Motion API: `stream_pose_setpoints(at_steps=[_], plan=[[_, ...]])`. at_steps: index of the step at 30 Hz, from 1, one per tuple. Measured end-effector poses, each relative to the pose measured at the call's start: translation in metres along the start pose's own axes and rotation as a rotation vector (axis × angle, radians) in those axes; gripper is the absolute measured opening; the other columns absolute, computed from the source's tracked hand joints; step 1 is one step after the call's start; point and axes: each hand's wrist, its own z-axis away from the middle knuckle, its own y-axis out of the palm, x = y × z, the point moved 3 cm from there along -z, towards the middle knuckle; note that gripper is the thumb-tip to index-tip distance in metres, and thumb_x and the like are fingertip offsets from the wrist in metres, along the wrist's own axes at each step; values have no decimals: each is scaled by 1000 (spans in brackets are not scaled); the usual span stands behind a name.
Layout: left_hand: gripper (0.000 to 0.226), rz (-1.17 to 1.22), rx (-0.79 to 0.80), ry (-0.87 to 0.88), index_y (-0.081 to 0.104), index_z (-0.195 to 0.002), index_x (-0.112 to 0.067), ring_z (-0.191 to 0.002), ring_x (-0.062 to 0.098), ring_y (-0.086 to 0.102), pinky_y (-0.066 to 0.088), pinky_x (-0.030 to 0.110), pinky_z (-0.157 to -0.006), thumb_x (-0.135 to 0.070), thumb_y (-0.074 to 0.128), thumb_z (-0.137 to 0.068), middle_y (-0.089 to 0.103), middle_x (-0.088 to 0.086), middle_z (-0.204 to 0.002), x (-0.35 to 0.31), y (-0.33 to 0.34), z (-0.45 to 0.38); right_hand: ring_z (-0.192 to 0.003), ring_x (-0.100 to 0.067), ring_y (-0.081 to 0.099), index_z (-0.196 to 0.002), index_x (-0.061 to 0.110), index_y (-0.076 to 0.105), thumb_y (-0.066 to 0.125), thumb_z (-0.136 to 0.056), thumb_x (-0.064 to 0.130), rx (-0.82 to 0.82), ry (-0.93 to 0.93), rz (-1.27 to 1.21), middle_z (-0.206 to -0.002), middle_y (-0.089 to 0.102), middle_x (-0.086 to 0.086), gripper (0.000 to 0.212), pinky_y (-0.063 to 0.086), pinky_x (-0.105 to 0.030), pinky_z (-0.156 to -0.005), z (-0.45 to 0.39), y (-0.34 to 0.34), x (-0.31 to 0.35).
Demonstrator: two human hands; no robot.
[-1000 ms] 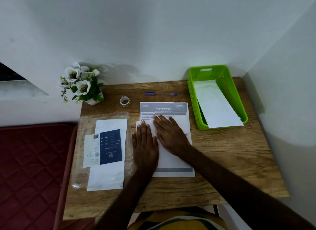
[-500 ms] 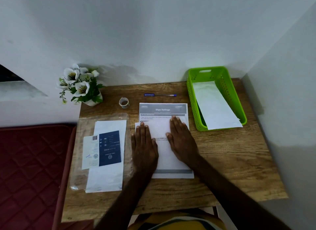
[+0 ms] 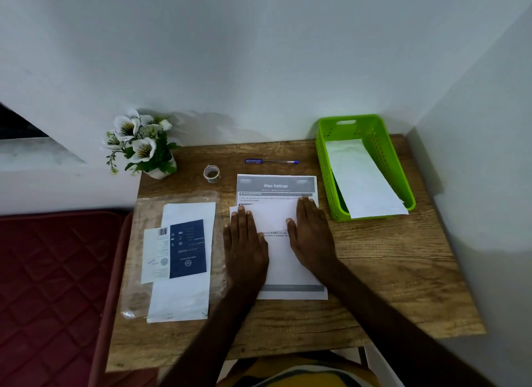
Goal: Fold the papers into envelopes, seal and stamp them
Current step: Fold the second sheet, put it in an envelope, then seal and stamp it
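Observation:
A printed sheet headed "Wipe Railings" (image 3: 276, 185) lies in the middle of the wooden table (image 3: 388, 271). A folded white paper (image 3: 273, 216) lies on top of it. My left hand (image 3: 244, 242) presses flat on the folded paper's left side, fingers straight. My right hand (image 3: 312, 232) presses flat on its right side, fingers reaching the fold's far right corner. To the left, white envelopes (image 3: 184, 297) lie on a clear plastic sleeve (image 3: 144, 214), with a dark blue card (image 3: 187, 248) on top. A small roll of tape (image 3: 212, 173) stands behind them.
A green plastic basket (image 3: 374, 133) at the back right holds a white envelope (image 3: 362, 179). A blue pen (image 3: 270, 162) lies near the wall. A pot of white flowers (image 3: 141, 145) stands at the back left. A red cushioned seat (image 3: 51, 286) borders the table's left edge.
My right hand has slid rightward across the folded paper, from beside my left hand to the paper's right side. My left hand has stayed pressed in place.

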Motion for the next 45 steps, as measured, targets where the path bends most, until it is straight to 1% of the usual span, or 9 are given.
stream_pose_setpoints(at_steps=[5, 9, 20, 23, 27, 33, 35, 40, 45], plan=[[59, 31, -30, 8, 42, -151, -2, -149, 36, 36, 29, 55, -121, -33, 33, -102, 39, 21, -159, -2, -9, -7, -136, -31, 53, -137, -2, 59, 51, -100, 23, -224, -165, -69, -143, 58, -19, 46, 39, -54, -115, 13, -7, 1], [54, 38, -71, -4, 45, -149, -3, -144, 36, 43, 30, 53, -122, -31, 45, -102, 46, 20, -154, 7, -20, -19, -135, -27, 55, -134, 0, 63, 47, -103, 24, -248, -230, -95, -141, 61, -15, 42, 38, -53, -115, 20, -5, 0], [52, -11, -101, 18, 47, -147, -2, -149, 34, 34, 22, 56, -124, -24, 43, -100, 45, 20, -155, 34, -38, -43, -134, -27, 56, -127, 0, 68, 50, -99, 17, -254, -292, -115, -139, 63, -13, 37, 42, -52, -113, 32, 0, -7], [52, -57, -81, 56, 47, -146, -2, -150, 34, 34, 22, 56, -123, -25, 37, -100, 44, 20, -155, 45, -41, -47, -125, -25, 62, -124, 3, 70, 54, -97, 17, -218, -257, -174, -131, 68, -12, 35, 50, -43, -106, 32, -3, -2], [52, -43, -77, 97, 48, -147, -6, -151, 33, 32, 22, 57, -123, -31, 31, -105, 43, 17, -157, 71, -52, -50, -97, -17, 66, -109, 16, 74, 59, -92, 24, -44, -270, -281, -102, 71, 1, 24, 59, -35, -74, 38, -16, 25], [50, -74, -77, 175, 47, -147, -3, -150, 33, 32, 23, 55, -122, -27, 35, -105, 42, 18, -157, 125, -77, -52, -119, -18, 50, -120, 19, 68, 59, -96, 44, 334, -604, -348, -125, 61, -1, 36, 50, -34, -86, 65, -15, 86], [50, -93, -68, 175, 49, -146, -2, -148, 35, 35, 25, 56, -120, -26, 34, -105, 44, 20, -155, 141, -80, -53, -120, -23, 50, -118, 14, 69, 65, -94, 39, 337, -757, -319, -127, 61, -8, 35, 50, -37, -86, 75, -9, 106], [51, -98, -38, 159, 49, -146, -3, -148, 33, 36, 26, 54, -119, -27, 35, -104, 45, 18, -155, 158, -86, -56, -91, -22, 51, -89, 6, 72, 68, -94, 32, 238, -895, -374, -92, 61, -10, 28, 48, -34, -63, 90, 7, 146], [49, -85, -40, 173, 49, -146, -3, -148, 33, 37, 28, 55, -119, -27, 36, -105, 46, 18, -155, 156, -86, -56, -99, -20, 49, -103, 10, 75, 69, -91, 47, 369, -884, -217, -101, 62, -6, 39, 50, -33, -71, 92, 23, 164]])
